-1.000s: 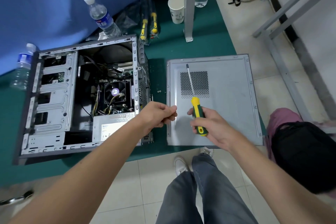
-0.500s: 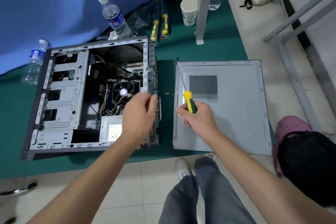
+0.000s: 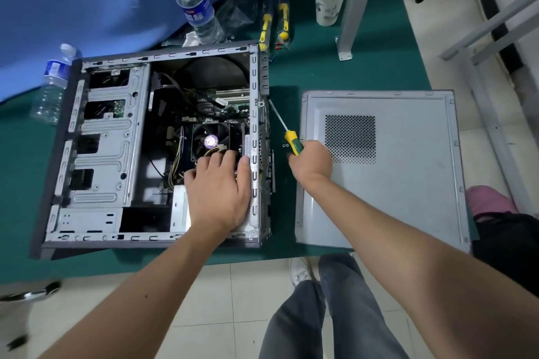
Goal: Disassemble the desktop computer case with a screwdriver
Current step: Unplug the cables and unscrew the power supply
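We look down on an opened desktop computer case lying on its side on a green mat. Our left hand lies flat, fingers extended, on the case's rear edge, fingertips just short of the cooling fan. Our right hand grips the yellow-and-green screwdriver, its shaft angled up and left so the tip meets the case's rear rim. The removed side panel lies flat just right of that hand. Beyond both hands stand 2 water bottles and 1 paper cup.
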A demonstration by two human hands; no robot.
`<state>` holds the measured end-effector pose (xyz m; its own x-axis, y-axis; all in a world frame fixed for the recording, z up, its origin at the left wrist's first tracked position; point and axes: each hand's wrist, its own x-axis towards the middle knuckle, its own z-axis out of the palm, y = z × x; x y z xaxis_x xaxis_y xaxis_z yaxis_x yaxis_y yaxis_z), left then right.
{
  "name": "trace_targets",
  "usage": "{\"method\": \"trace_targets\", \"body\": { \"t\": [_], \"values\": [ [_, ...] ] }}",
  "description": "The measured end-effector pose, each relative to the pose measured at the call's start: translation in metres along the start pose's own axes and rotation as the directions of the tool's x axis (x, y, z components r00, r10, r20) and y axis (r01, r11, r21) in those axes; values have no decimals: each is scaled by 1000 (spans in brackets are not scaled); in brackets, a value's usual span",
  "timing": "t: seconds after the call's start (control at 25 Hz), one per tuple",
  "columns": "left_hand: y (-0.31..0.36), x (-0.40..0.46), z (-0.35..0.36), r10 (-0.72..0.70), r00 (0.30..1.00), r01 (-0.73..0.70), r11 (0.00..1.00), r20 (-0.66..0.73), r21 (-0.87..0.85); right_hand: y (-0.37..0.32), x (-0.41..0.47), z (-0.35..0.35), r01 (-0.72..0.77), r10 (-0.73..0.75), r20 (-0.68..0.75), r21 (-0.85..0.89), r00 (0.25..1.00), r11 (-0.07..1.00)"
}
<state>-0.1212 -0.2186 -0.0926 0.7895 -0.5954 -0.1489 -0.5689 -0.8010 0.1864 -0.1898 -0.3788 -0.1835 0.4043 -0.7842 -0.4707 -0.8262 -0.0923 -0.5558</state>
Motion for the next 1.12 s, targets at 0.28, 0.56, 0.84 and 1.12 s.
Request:
{"method": "trace_targets", "body": {
  "t": [0.28, 0.56, 0.84, 1.12],
  "values": [
    [1, 0, -2, 14, 998, -16, 999, 66, 34, 17, -26, -6, 34, -32, -16, 168, 999, 985],
    [1, 0, -3, 35, 997, -36, 999, 73, 11, 80, -93, -30, -63, -2, 161, 395, 987, 916],
    [0, -1, -4, 58, 998, -59, 998, 36, 25, 108, -121, -65, -202, 28, 239, 746, 971, 635],
    [9, -12, -4, -6, 999, 4, 998, 37, 56, 137, -124, -90, -173, -9, 247, 704, 969, 688]
  ]
}}
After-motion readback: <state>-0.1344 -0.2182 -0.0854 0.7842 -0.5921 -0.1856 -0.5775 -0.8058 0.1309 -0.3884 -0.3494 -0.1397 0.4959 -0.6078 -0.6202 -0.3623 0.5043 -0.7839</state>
